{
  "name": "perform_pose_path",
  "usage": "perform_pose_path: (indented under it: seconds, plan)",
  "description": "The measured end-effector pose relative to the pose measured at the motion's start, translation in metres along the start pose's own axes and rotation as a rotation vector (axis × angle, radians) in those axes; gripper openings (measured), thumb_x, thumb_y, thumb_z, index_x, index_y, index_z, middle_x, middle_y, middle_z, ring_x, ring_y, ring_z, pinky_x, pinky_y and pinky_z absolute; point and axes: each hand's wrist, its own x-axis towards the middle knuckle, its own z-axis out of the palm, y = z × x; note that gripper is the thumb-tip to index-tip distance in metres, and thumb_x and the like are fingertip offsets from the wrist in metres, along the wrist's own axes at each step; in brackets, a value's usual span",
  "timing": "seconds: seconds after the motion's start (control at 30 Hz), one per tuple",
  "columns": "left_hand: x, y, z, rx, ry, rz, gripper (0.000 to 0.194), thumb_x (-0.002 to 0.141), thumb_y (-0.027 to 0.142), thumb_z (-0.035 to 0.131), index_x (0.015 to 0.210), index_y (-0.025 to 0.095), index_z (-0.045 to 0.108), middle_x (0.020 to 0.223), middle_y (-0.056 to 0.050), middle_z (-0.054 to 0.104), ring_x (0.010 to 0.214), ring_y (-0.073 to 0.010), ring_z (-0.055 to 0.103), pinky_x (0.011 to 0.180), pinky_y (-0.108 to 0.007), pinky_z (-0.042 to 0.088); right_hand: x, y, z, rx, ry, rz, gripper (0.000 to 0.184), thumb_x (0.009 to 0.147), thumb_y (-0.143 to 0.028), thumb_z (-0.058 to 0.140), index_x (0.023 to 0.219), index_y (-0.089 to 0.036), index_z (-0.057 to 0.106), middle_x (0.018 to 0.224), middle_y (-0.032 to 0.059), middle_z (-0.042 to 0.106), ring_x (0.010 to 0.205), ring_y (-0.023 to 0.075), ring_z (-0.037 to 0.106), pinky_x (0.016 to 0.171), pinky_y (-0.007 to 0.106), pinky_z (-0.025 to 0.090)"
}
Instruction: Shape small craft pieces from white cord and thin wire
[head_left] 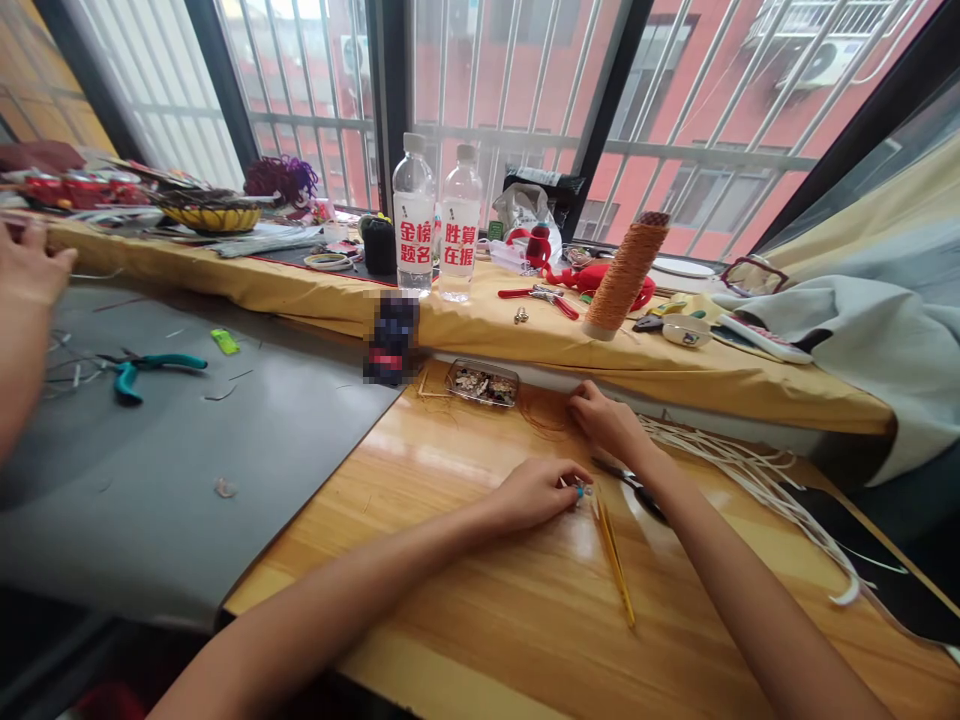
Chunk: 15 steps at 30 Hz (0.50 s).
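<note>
My left hand rests on the wooden table, its fingers pinched on a small bluish bead-like piece. My right hand lies farther back, fingers curled down onto thin orange thread on the wood; whether it grips the thread is unclear. Thin yellow sticks lie just right of my left hand. Dark scissors or pliers lie under my right wrist.
A small tin of bits, two water bottles, an orange thread cone and red pliers stand along the yellow-clothed sill. Teal pliers lie on a grey mat. White strips trail right. Another person's hand is at far left.
</note>
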Motion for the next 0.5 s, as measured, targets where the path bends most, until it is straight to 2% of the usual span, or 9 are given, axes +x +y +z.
perform_pose_path:
  seconds: [0.17, 0.27, 0.33, 0.4, 0.47, 0.5]
  plan:
    - [0.002, -0.004, 0.003, -0.092, 0.036, 0.01, 0.034, 0.07, 0.014, 0.043, 0.102, 0.015, 0.054, 0.086, -0.003, 0.061, 0.07, -0.0104, 0.053, 0.068, -0.02, 0.041, -0.011, 0.003, -0.021, -0.02, 0.159, 0.114, 0.026, 0.084, -0.024, 0.031, 0.094, -0.016, 0.054, 0.098, 0.0076, 0.054, 0.067, 0.0153, 0.057, 0.045, 0.023, 0.029]
    - [0.003, -0.007, 0.005, -0.16, 0.08, 0.026, 0.033, 0.07, 0.013, 0.044, 0.102, 0.015, 0.053, 0.085, -0.003, 0.06, 0.069, -0.0092, 0.053, 0.066, -0.019, 0.041, -0.021, 0.005, -0.037, 0.066, 0.374, 0.145, 0.021, 0.082, -0.023, 0.036, 0.091, -0.015, 0.054, 0.089, 0.0064, 0.058, 0.067, 0.0147, 0.056, 0.048, 0.022, 0.035]
    - [0.004, -0.009, 0.006, -0.193, 0.088, 0.017, 0.03, 0.071, 0.014, 0.046, 0.1, 0.014, 0.053, 0.082, -0.003, 0.06, 0.067, -0.0088, 0.052, 0.064, -0.019, 0.041, -0.03, 0.002, -0.051, 0.193, 0.528, 0.147, 0.017, 0.079, -0.022, 0.041, 0.087, -0.015, 0.054, 0.078, 0.0054, 0.059, 0.06, 0.013, 0.054, 0.053, 0.023, 0.038]
    - [0.004, -0.009, 0.005, -0.24, 0.08, 0.004, 0.028, 0.071, 0.014, 0.046, 0.098, 0.013, 0.053, 0.079, -0.002, 0.059, 0.063, -0.0081, 0.052, 0.061, -0.018, 0.041, -0.039, -0.004, -0.07, 0.346, 0.617, 0.236, 0.013, 0.077, -0.024, 0.046, 0.084, -0.016, 0.054, 0.064, 0.0018, 0.057, 0.051, 0.0115, 0.051, 0.052, 0.024, 0.039]
    - [0.003, -0.007, 0.005, -0.303, 0.062, -0.004, 0.026, 0.072, 0.013, 0.046, 0.096, 0.013, 0.053, 0.076, -0.001, 0.058, 0.059, -0.0072, 0.051, 0.058, -0.018, 0.042, -0.048, -0.011, -0.091, 0.655, 0.666, 0.348, 0.012, 0.077, -0.026, 0.047, 0.085, -0.018, 0.052, 0.066, 0.0005, 0.059, 0.043, 0.0089, 0.048, 0.046, 0.023, 0.038]
    - [0.003, -0.006, 0.004, -0.335, 0.052, -0.006, 0.025, 0.072, 0.014, 0.046, 0.095, 0.013, 0.054, 0.074, -0.001, 0.057, 0.057, -0.0069, 0.051, 0.057, -0.018, 0.042, -0.053, -0.013, -0.101, 0.854, 0.697, 0.359, 0.011, 0.077, -0.026, 0.048, 0.086, -0.02, 0.05, 0.068, 0.0, 0.059, 0.041, 0.0082, 0.047, 0.042, 0.022, 0.037]
